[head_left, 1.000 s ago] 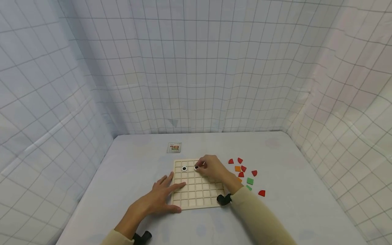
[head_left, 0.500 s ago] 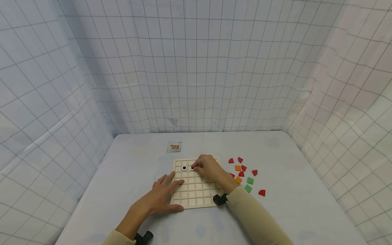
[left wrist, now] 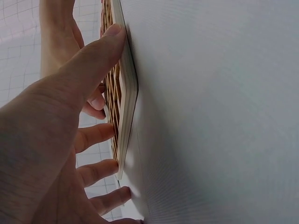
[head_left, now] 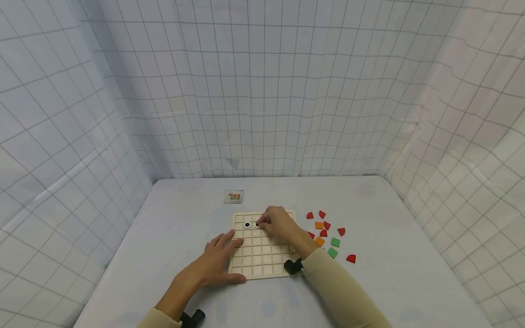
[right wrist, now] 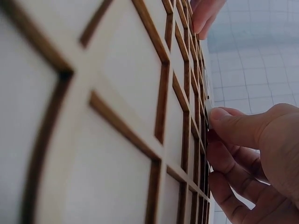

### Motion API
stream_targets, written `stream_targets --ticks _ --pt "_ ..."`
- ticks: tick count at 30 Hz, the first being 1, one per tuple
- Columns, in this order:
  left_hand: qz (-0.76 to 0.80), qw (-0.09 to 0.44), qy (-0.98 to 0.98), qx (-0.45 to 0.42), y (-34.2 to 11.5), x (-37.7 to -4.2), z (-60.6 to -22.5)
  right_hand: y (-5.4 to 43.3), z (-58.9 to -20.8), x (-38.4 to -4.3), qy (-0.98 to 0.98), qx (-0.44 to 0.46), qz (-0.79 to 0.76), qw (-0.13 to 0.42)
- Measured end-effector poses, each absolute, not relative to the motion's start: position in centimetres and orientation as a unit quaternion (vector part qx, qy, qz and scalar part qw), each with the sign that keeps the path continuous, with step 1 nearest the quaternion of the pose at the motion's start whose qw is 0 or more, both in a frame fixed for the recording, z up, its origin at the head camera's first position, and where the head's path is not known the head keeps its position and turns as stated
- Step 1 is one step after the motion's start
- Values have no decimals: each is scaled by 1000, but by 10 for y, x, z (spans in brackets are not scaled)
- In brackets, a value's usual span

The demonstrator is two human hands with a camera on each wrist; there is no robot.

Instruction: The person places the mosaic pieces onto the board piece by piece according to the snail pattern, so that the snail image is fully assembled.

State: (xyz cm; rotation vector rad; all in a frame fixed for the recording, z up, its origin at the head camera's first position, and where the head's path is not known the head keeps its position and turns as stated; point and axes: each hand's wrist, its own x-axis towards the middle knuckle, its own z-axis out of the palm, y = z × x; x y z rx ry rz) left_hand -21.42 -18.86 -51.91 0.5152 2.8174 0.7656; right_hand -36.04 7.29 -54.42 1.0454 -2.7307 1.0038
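A pale wooden grid board [head_left: 262, 261] lies on the table. My left hand [head_left: 214, 262] rests along its left side, fingers spread, thumb at the near left corner; the left wrist view shows the thumb [left wrist: 96, 56] on the board's rim. In the second row from the top, a white round piece with a black dot [head_left: 247, 225] lies in a cell. Just right of it, my right hand [head_left: 280, 224] pinches a second such dotted piece [head_left: 257, 224], mostly hidden by the fingers. The right wrist view shows thumb and fingertips right at the grid's surface.
Right of the board lie several red quarter-round pieces [head_left: 342, 231], orange squares [head_left: 319, 225] and green squares [head_left: 335, 242]. A small picture card [head_left: 234, 197] lies behind the board. Grid-patterned curtains [head_left: 262, 114] enclose the table on the back and sides.
My right hand has moved slightly left with the dotted piece, closer to the other one, then stayed there. My left hand has barely moved.
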Motion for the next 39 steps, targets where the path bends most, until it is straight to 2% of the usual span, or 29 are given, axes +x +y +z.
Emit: stream_targets --ticks 4,11,15,26,30,33,39 --pt "256 87 947 175 -188 -215 -519 71 -539 -357 -881 336 333 17" --pt "250 83 948 181 -188 -214 -518 65 -546 -363 -885 342 312 39" --pt "251 83 947 182 -189 -215 -518 61 -535 -356 -894 315 318 8" --pt "254 91 945 185 -188 -216 -515 64 -532 -355 -892 304 335 -21" --pt "253 92 946 183 -188 -216 -516 72 -559 -373 -879 347 328 9" --pt "252 92 946 183 -188 -216 -516 75 -560 -374 -876 367 312 32" --pt "250 90 946 186 -188 -216 -515 76 -529 -355 -886 329 327 -1"
